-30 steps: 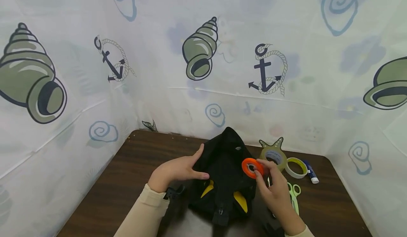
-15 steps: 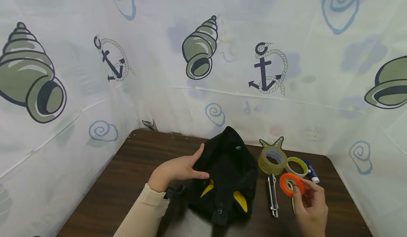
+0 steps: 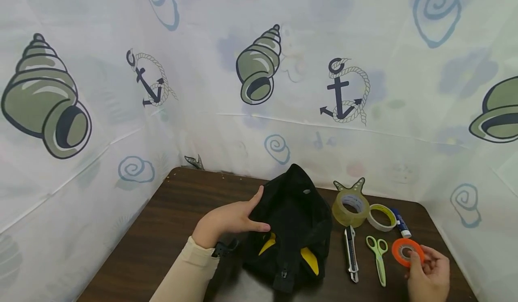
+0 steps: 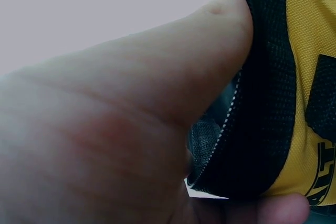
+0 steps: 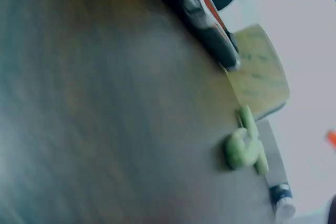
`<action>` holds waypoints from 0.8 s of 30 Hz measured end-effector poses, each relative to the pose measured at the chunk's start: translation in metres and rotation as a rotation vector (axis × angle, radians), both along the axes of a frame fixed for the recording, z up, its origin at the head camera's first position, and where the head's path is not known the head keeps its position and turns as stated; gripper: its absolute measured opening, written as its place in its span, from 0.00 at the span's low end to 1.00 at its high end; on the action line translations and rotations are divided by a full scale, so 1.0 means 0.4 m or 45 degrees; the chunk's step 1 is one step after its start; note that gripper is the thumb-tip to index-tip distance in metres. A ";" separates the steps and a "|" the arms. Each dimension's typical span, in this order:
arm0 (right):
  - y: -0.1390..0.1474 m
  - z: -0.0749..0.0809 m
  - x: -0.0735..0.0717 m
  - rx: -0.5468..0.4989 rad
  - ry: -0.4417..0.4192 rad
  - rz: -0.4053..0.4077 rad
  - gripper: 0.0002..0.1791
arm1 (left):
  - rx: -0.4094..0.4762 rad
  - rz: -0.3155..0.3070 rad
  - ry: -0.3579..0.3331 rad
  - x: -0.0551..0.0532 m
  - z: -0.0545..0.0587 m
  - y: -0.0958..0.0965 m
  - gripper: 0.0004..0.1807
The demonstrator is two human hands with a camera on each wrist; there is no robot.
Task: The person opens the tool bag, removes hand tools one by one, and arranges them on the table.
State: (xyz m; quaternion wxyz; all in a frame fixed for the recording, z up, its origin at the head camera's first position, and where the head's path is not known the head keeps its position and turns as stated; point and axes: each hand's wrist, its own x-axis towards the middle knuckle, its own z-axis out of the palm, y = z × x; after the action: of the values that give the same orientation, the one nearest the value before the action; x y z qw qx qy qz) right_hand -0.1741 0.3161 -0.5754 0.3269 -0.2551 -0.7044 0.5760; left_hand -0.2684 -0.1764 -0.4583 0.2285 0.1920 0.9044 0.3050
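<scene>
A black and yellow bag [image 3: 297, 212] stands in the middle of the table with its opening up. My left hand [image 3: 220, 223] holds the bag's left side, thumb across the front; its other fingers are partly hidden. In the left wrist view, the left hand [image 4: 121, 114] lies against the bag's zippered edge [image 4: 262, 98]. At the right of the table, my right hand [image 3: 430, 272] pinches an orange roll of tape [image 3: 398, 250] between thumb and fingers, just right of the green scissors [image 3: 379, 259]. Only a sliver of the orange roll [image 5: 332, 139] shows in the right wrist view.
Between bag and scissors lies a utility knife [image 3: 351, 254]. Behind it stand a wide roll of clear tape [image 3: 341, 215], a narrower white tape roll [image 3: 378, 225] and a blue glue stick [image 3: 402, 225]. A patterned curtain [image 3: 210, 90] hangs behind the table [image 3: 162, 230].
My right hand has carried the orange tape roll from in front of the bag to the table's right side, uncovering the knife and scissors. The left hand stays on the bag.
</scene>
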 end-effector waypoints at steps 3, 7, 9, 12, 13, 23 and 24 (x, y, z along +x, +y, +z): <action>0.019 0.000 -0.005 0.055 -0.267 0.042 0.15 | -0.003 -0.004 0.005 -0.002 0.001 0.002 0.66; 0.041 -0.001 -0.013 0.058 -0.484 0.102 0.15 | 0.002 -0.015 0.008 -0.004 0.005 0.007 0.66; 0.053 -0.006 -0.018 0.087 -0.556 0.133 0.23 | 0.004 -0.019 0.009 -0.006 0.006 0.008 0.66; 0.068 -0.016 -0.020 0.194 -0.657 0.195 0.34 | -0.001 -0.026 0.013 -0.008 0.007 0.008 0.67; 0.073 -0.018 -0.021 0.236 -0.683 0.212 0.35 | -0.003 -0.028 0.014 -0.009 0.007 0.008 0.67; 0.084 -0.030 -0.023 0.481 -0.779 0.275 0.34 | -0.002 -0.003 0.016 -0.009 0.007 0.002 0.67; 0.081 -0.027 -0.024 0.479 -0.769 0.270 0.33 | 0.001 0.000 0.017 -0.010 0.006 0.001 0.66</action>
State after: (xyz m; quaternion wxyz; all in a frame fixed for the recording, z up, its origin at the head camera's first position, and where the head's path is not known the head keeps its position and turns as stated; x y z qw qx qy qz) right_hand -0.1838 0.3483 -0.5863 0.0840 -0.2748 -0.8852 0.3659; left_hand -0.2725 -0.1760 -0.4560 0.2224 0.1939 0.9058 0.3040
